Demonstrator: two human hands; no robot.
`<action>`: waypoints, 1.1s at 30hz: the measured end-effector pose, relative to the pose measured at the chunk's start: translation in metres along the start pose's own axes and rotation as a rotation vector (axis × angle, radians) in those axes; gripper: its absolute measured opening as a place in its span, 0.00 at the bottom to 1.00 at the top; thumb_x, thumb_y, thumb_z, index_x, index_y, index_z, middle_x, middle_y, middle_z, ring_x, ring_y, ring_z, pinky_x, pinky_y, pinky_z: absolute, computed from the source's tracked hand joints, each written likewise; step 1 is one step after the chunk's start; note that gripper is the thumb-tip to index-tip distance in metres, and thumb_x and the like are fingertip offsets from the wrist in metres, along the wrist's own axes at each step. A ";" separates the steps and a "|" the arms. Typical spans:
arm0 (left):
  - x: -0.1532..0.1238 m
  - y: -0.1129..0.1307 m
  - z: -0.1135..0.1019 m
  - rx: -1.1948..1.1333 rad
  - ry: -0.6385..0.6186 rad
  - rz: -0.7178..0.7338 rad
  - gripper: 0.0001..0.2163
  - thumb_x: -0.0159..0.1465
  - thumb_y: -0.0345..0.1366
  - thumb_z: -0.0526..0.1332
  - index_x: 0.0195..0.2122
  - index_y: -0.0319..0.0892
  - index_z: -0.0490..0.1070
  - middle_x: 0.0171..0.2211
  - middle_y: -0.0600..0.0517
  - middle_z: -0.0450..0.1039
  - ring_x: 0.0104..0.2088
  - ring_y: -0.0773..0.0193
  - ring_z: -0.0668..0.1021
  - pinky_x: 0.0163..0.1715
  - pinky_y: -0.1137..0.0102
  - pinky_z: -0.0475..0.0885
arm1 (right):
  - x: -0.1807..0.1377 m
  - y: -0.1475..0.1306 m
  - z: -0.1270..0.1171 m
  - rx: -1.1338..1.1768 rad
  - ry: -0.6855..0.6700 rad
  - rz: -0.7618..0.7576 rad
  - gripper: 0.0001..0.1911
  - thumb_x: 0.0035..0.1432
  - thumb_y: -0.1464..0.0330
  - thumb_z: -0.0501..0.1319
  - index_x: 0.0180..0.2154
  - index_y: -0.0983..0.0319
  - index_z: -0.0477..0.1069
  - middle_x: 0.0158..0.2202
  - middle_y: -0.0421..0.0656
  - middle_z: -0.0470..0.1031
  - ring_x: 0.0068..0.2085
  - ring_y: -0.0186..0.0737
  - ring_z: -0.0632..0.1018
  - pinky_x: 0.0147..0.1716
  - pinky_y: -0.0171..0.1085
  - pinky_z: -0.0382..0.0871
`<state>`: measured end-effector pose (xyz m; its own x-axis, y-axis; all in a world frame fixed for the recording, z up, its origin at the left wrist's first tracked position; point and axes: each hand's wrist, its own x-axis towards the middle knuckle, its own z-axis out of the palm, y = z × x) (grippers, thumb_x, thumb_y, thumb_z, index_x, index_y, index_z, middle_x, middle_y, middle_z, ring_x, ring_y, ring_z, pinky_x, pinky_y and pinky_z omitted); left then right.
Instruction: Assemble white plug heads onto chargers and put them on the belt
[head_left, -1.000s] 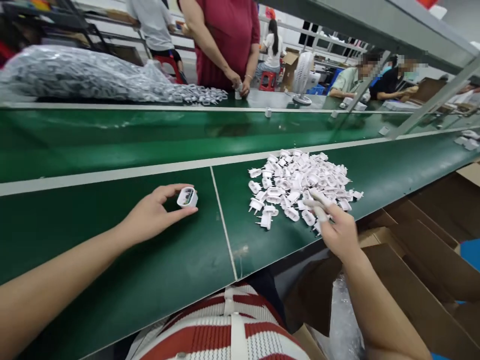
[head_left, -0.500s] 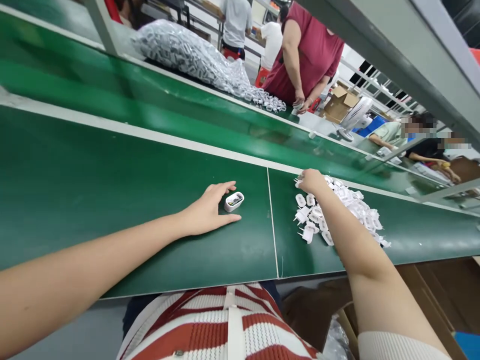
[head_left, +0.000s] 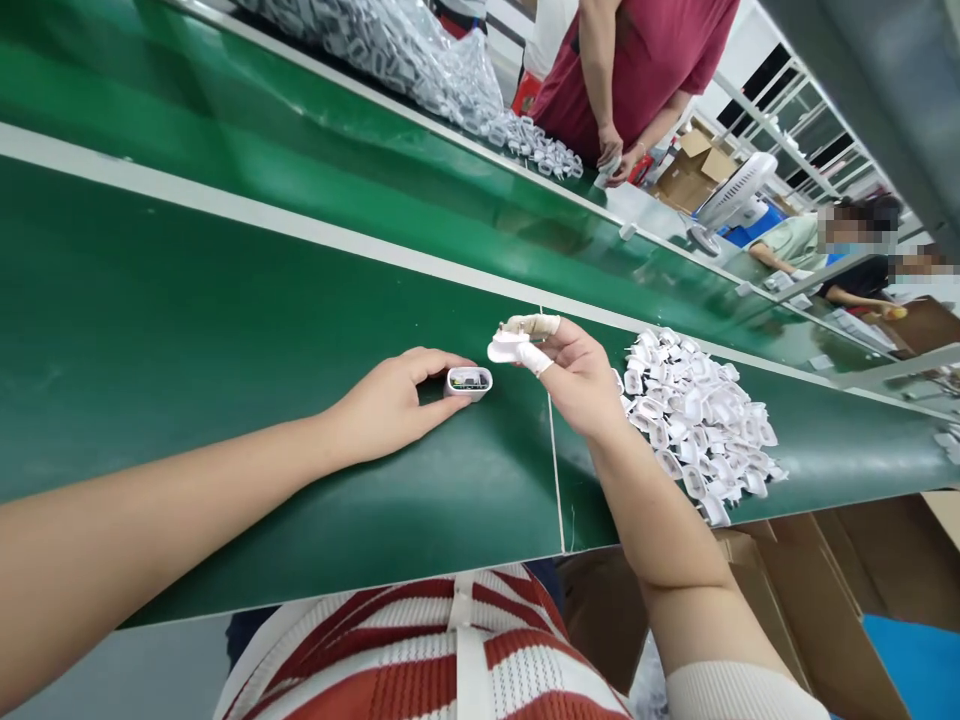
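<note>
Green worktop (head_left: 225,330) is running long through a factory hall; a co-worker (head_left: 637,60) in red is standing at its far edge beside a bag (head_left: 405,50) of white parts.

Left hand (head_left: 390,405) is curling round a shell (head_left: 468,381), thumb and forefinger pinching its sides. The shell is resting on the worktop midway between near and far edges, just left of the seam (head_left: 556,480), open face up, with a board showing inside.

Right hand (head_left: 577,375) is pinching a cap (head_left: 507,347) between cot-covered fingertips, hovering just right of the shell and not touching it. A pile (head_left: 697,420) of like caps is lying toward the near edge.

Judging by looks: both are light, stiff, smooth plastic, likely slippery. Holding the shell by its outer walls, clear of the exposed board, seems soundest, and the cap by its rim.
</note>
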<state>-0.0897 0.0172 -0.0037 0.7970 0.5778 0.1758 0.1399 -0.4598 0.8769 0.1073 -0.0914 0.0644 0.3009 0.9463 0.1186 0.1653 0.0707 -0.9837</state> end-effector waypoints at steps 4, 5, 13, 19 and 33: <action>0.000 -0.001 -0.001 0.011 0.007 -0.038 0.21 0.64 0.53 0.68 0.54 0.51 0.79 0.53 0.51 0.83 0.52 0.49 0.81 0.56 0.56 0.75 | -0.003 0.013 0.001 0.005 0.040 0.016 0.14 0.56 0.61 0.75 0.43 0.55 0.78 0.49 0.41 0.84 0.53 0.44 0.83 0.57 0.47 0.80; 0.000 -0.001 -0.001 0.009 0.008 -0.056 0.23 0.63 0.54 0.69 0.56 0.50 0.79 0.54 0.50 0.82 0.52 0.48 0.81 0.56 0.56 0.75 | -0.003 0.015 0.001 -0.006 0.036 0.015 0.14 0.56 0.61 0.75 0.43 0.55 0.79 0.49 0.41 0.84 0.52 0.43 0.83 0.57 0.46 0.80; 0.000 0.001 -0.003 0.013 0.006 -0.110 0.20 0.63 0.54 0.69 0.51 0.48 0.81 0.48 0.50 0.83 0.47 0.50 0.81 0.48 0.60 0.74 | -0.006 0.025 0.014 -0.034 -0.002 -0.104 0.13 0.57 0.61 0.76 0.41 0.56 0.79 0.46 0.40 0.85 0.49 0.42 0.84 0.58 0.45 0.78; -0.001 0.002 -0.003 -0.008 0.016 -0.119 0.18 0.63 0.52 0.70 0.48 0.49 0.82 0.46 0.51 0.83 0.45 0.53 0.81 0.48 0.63 0.74 | -0.009 0.028 0.019 -0.226 -0.052 -0.191 0.10 0.66 0.59 0.69 0.44 0.57 0.78 0.47 0.42 0.85 0.50 0.42 0.84 0.59 0.46 0.78; 0.000 0.002 -0.004 0.004 0.022 -0.093 0.18 0.63 0.53 0.68 0.47 0.48 0.82 0.47 0.51 0.83 0.45 0.53 0.81 0.49 0.63 0.75 | -0.007 0.029 0.013 -0.571 -0.034 -0.365 0.08 0.67 0.68 0.68 0.47 0.53 0.81 0.48 0.37 0.87 0.49 0.42 0.86 0.70 0.53 0.66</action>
<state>-0.0919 0.0185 -0.0003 0.7674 0.6328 0.1035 0.2152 -0.4061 0.8881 0.0976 -0.0923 0.0328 0.1036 0.9032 0.4166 0.7239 0.2188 -0.6543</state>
